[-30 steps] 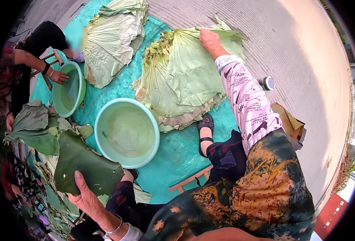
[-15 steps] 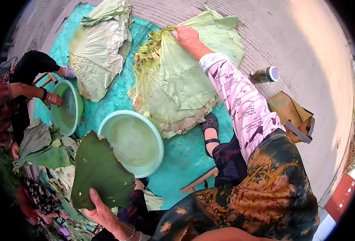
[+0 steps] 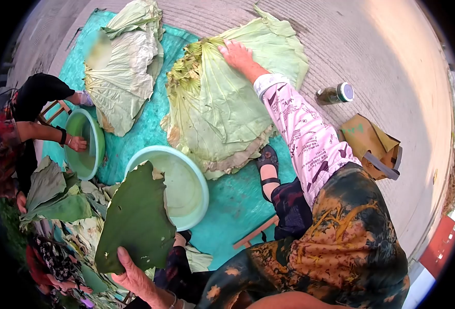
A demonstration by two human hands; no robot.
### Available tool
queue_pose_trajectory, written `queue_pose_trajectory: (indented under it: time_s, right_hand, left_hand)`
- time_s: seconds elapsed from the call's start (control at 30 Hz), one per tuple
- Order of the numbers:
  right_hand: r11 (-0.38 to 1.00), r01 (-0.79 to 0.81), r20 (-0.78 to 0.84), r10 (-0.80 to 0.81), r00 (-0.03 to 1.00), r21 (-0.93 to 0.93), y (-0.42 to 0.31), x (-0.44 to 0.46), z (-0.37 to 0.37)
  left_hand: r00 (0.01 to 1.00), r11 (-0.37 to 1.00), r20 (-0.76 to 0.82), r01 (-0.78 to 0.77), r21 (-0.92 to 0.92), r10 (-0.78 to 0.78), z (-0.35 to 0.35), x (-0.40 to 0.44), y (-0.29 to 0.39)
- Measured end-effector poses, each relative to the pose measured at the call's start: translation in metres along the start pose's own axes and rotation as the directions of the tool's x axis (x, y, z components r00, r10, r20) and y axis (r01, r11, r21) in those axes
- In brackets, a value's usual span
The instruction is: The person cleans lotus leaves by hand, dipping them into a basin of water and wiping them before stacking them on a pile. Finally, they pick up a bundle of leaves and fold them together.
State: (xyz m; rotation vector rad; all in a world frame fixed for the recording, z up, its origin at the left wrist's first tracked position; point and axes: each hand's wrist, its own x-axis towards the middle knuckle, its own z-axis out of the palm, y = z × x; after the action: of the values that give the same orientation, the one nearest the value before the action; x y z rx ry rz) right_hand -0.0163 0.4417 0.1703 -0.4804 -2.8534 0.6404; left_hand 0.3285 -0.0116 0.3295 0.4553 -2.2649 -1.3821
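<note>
At the lower left, my left hand (image 3: 134, 274) pinches the bottom edge of a dark green leaf piece (image 3: 137, 221), thumb on top. The leaf stands up in front of a pale green basin (image 3: 186, 193) holding water. My right hand (image 3: 237, 55) lies flat with fingers spread on a fanned pile of large pale green leaves (image 3: 232, 103), near their gathered, yellowish stem end. A second pile of pale, wrinkled leaves (image 3: 122, 77) lies to its left.
A co-worker's hand (image 3: 77, 143) is at a green basin (image 3: 86, 162) on the left. More leaves (image 3: 62, 198) lie below it. A jar (image 3: 335, 93) and a brown paper bag (image 3: 371, 141) stand right of the teal sheet (image 3: 227, 219). A wooden stool edge (image 3: 255, 232) shows near my foot.
My right hand has moved left across the pile and its fingers have opened flat on the leaves. My left hand has raised the dark leaf and shifted it right, over the basin's edge in view.
</note>
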Motion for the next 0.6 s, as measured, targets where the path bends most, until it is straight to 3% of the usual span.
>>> queue_pose_trajectory:
  time_s: [0.1,0.17,0.2,0.23,0.3,0.33,0.37,0.4,0.43,0.47,0.53,0.6]
  right_hand:
    - [0.999,-0.034,0.051,0.032,0.998,0.028,0.004,0.002,-0.001]
    - [0.997,-0.059,0.074,0.055,0.996,0.045,0.007,0.009,0.002]
    - [0.998,-0.056,0.059,0.054,0.997,0.026,0.01,0.012,0.004]
    - [0.999,-0.038,-0.081,0.035,0.996,-0.031,0.009,0.007,0.004]
    - [0.991,0.125,-0.351,-0.133,0.927,-0.046,0.001,0.003,0.001]
    - [0.926,0.377,-0.393,-0.348,0.851,-0.005,-0.05,-0.012,0.023]
    - [0.878,0.473,-0.317,-0.428,0.846,0.076,-0.06,-0.019,0.004]
    - [0.816,0.488,-0.204,-0.444,0.873,0.31,-0.084,-0.037,-0.007]
    - [0.681,0.432,0.01,-0.542,0.84,0.592,-0.111,-0.066,-0.026]
    - [0.648,0.357,0.097,-0.556,0.826,0.673,-0.083,-0.054,-0.011]
    - [0.577,0.317,0.221,-0.675,0.704,0.752,-0.136,-0.12,-0.027]
    - [0.512,0.316,0.321,-0.807,0.496,0.799,-0.171,-0.163,-0.036]
  left_hand:
    - [0.999,0.999,0.043,0.023,-0.03,-0.021,-0.002,0.0,-0.006]
    - [0.995,0.996,0.093,-0.037,-0.077,0.044,0.005,0.001,0.003]
    - [0.993,0.995,0.101,-0.051,-0.084,0.059,0.008,0.001,0.007]
    - [0.993,0.991,0.114,-0.013,-0.132,0.029,0.008,0.001,0.005]
    - [0.994,0.972,0.109,0.035,-0.231,-0.01,0.012,0.002,0.002]
    - [0.995,0.964,0.057,0.091,-0.249,-0.08,-0.015,-0.016,-0.016]
    - [0.99,0.939,0.092,0.127,-0.321,-0.103,-0.015,-0.013,-0.023]
    - [0.991,0.936,0.104,0.116,-0.331,-0.086,-0.027,-0.014,-0.032]
    - [0.987,0.929,0.138,0.122,-0.35,-0.077,-0.034,-0.016,-0.035]
    - [0.967,0.928,0.223,0.192,-0.319,-0.124,0.029,0.008,-0.023]
    - [0.95,0.931,0.288,0.207,-0.301,-0.118,0.037,0.012,-0.032]
    - [0.941,0.91,0.331,0.201,-0.362,-0.077,0.051,0.018,-0.042]
